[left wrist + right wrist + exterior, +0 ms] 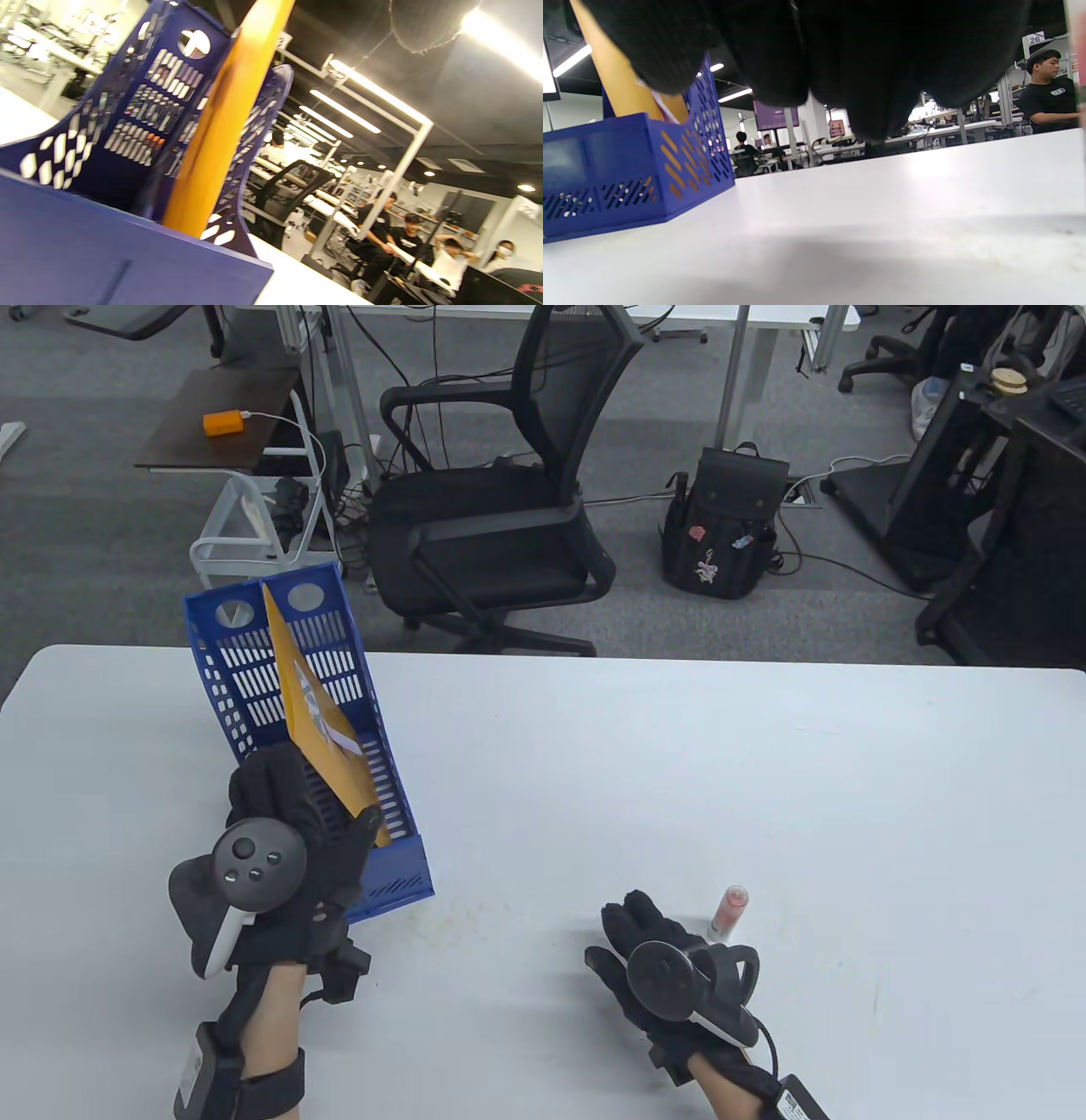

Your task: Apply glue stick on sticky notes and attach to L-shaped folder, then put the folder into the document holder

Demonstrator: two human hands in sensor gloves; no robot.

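Table view: left hand pinches the thin, flexible, likely slippery folder at its lower edge inside the document holder at 10 o'clock; right hand rests open; left wrist view: folder stands upright; right wrist view: fingers relaxed.

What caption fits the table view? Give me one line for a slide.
Left hand lowers the yellow folder into the blue document holder; right hand rests beside the glue stick.
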